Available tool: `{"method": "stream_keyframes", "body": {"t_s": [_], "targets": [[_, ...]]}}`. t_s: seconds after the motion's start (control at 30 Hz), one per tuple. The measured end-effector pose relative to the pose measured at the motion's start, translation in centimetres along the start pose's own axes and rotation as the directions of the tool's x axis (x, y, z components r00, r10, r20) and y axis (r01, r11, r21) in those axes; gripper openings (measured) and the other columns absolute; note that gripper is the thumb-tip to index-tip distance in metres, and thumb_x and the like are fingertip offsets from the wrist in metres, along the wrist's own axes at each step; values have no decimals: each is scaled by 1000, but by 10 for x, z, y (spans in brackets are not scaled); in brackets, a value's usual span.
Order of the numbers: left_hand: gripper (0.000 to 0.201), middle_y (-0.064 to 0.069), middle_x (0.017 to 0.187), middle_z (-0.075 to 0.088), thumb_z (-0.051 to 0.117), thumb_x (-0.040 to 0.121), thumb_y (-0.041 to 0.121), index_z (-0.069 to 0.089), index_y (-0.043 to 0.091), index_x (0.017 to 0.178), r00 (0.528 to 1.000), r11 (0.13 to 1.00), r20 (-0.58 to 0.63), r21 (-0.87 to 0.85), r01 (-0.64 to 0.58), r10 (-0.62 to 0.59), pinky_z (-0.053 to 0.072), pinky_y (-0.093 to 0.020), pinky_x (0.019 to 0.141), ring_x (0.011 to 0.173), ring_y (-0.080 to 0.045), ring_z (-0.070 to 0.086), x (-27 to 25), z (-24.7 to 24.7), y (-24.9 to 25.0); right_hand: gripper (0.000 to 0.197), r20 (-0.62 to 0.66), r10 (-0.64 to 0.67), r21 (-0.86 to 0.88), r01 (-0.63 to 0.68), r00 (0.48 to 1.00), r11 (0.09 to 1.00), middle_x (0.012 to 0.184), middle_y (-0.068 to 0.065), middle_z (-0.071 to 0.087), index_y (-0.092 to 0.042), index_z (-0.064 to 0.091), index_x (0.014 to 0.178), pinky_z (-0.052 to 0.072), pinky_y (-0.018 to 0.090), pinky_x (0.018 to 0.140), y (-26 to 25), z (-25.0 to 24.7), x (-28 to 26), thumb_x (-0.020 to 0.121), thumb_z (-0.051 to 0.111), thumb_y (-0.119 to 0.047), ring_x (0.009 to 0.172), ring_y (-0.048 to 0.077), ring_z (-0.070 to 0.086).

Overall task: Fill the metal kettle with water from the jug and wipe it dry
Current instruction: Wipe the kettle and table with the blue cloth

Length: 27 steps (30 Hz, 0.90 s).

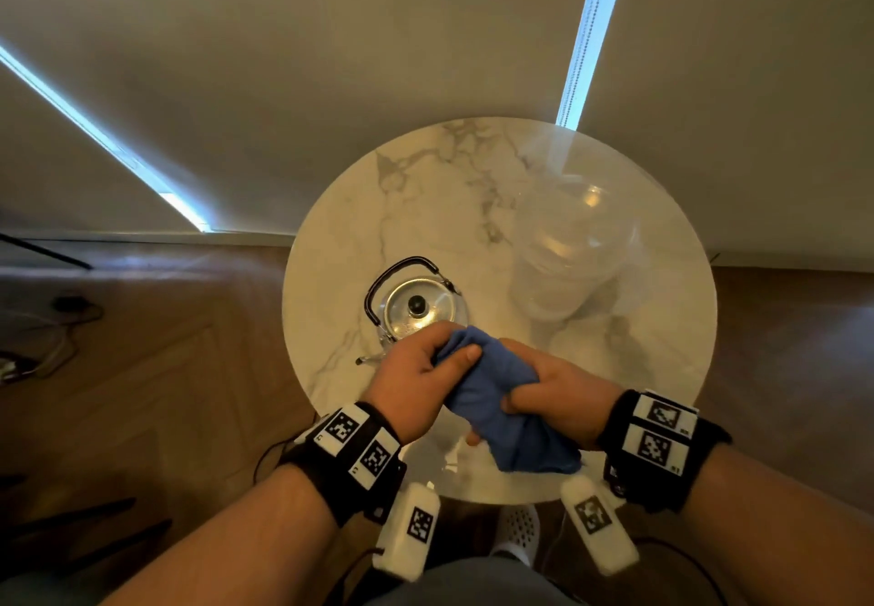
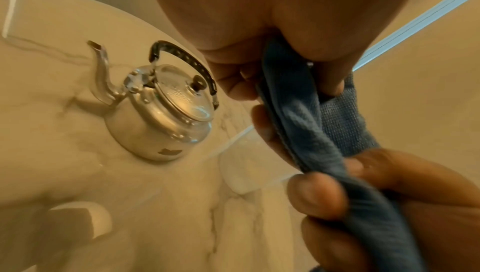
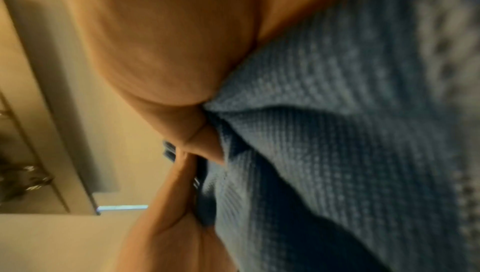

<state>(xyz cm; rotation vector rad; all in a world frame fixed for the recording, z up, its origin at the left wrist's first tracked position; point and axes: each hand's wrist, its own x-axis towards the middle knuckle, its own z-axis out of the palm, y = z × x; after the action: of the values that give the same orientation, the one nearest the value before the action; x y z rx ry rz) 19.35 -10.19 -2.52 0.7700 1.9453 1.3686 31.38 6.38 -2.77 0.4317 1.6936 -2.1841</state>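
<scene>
A small metal kettle [image 1: 418,310] with a black handle and its lid on stands on the round marble table [image 1: 340,246]; its spout points toward the near left. In the left wrist view the kettle [image 2: 158,116] stands apart from my hands. Just in front of it both hands hold a bunched blue cloth [image 1: 487,397] above the table. My left hand [image 1: 425,369] grips the cloth's upper end, thumb across it. My right hand [image 1: 544,392] grips its middle, and the loose tail hangs down. The cloth [image 3: 337,132] fills the right wrist view. A clear plastic jug [image 1: 567,265] stands at the right.
The table's near edge [image 1: 496,496] lies just under my wrists. Wooden floor [image 1: 165,369] surrounds the table, with cables [image 1: 47,345] at the far left. Bright window slits [image 1: 591,37] cross the wall behind.
</scene>
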Motion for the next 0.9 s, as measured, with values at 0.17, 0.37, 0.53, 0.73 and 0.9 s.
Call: {"method": "stream_keyframes", "body": {"t_s": [0.17, 0.37, 0.53, 0.73, 0.9], "targets": [[19, 4, 96, 69, 73, 90, 30, 66, 27, 107, 990, 995, -112, 47, 87, -81, 55, -22, 75, 87, -11, 66, 5, -44, -32, 46, -120, 87, 11, -86, 989, 996, 117, 20, 70, -24, 56, 135, 59, 49, 81, 9, 10, 26, 91, 62, -9, 91, 37, 70], [46, 14, 114, 54, 83, 74, 33, 56, 41, 110, 969, 907, -248, 405, 115, -12, 55, -33, 85, 100, -8, 58, 27, -111, -79, 38, -461, 160, 47, -156, 873, 987, 81, -14, 78, -28, 67, 116, 52, 23, 51, -2, 28, 40, 107, 33, -41, 56, 18, 64], [81, 3, 145, 45, 83, 66, 43, 47, 31, 138, 992, 843, -123, 531, 87, -26, 42, -39, 111, 132, -22, 47, 55, -127, -94, 44, -555, -181, -631, -268, 812, 728, 105, -3, 58, -46, 38, 150, 47, 33, 85, -9, 23, 85, 105, 33, -44, 89, 18, 58], [108, 2, 159, 32, 88, 70, 35, 24, 26, 156, 994, 794, 34, 605, 65, -107, 40, -38, 112, 139, -23, 41, 75, -124, -93, 47, -586, -235, -781, -464, 775, 419, 128, 8, 53, -33, 39, 151, 48, 38, 91, 0, 28, 141, 104, 39, -38, 110, 29, 57], [105, 0, 156, 33, 87, 72, 36, 25, 23, 156, 992, 767, 44, 638, 64, -120, 46, -39, 108, 135, -25, 47, 84, -125, -96, 48, -520, -191, -836, -449, 833, 315, 122, 8, 54, -31, 37, 152, 48, 35, 84, 25, 54, 129, 103, 40, -34, 105, 28, 57]]}}
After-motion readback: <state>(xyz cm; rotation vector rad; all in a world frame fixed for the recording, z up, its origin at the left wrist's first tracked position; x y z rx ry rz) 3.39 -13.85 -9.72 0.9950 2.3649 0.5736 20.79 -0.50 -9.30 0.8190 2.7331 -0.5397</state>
